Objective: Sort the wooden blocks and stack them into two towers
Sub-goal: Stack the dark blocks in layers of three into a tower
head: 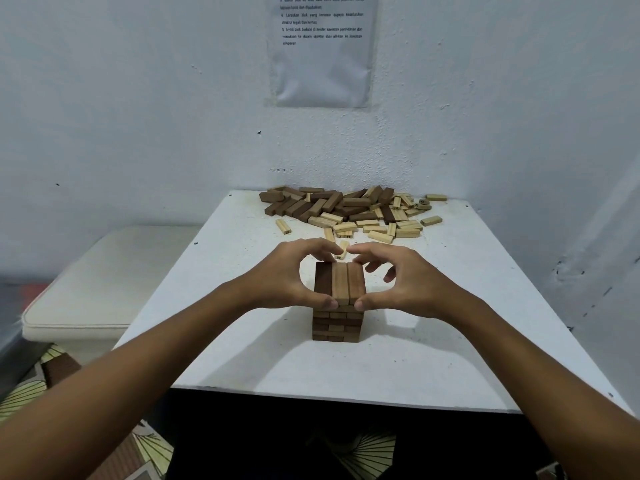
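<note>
Both hands, left hand and right hand, pinch the tower's top; loose blocks behind.

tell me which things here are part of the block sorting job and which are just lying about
Part of the job:
- dark block tower, squared up by left hand and right hand
- mixed pile of loose blocks at the table's far edge

Just lying about:
- printed sheet on the wall
- white cushion beside the table

Head view, downward, perhaps close.
</note>
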Available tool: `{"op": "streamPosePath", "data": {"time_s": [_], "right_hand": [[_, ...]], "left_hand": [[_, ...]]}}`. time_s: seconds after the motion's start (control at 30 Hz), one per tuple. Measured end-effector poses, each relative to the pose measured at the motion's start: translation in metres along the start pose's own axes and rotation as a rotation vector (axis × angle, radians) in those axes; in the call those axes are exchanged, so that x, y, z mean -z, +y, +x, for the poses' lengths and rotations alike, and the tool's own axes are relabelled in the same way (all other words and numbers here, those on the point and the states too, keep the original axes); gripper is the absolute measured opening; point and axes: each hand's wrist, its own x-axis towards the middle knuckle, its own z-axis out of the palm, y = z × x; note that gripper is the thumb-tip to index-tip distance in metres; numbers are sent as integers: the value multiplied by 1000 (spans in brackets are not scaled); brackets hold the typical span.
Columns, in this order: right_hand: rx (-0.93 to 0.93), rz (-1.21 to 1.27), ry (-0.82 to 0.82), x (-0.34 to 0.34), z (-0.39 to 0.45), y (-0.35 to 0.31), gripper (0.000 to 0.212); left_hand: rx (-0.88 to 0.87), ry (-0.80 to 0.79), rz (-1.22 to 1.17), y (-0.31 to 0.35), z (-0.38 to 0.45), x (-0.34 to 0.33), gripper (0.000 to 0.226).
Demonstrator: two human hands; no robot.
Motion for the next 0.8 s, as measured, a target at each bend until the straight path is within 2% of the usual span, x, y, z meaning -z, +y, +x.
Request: {"op": "streamPosePath", "data": {"time_s": [0.63,0.8], "right_hand": [[3,19,-2,1,-2,0,83],[18,61,14,3,-3,-3,73]], "left_hand": [[14,-36,9,-3,1,2,74],[13,-27,-51,1,0,7,77]]}}
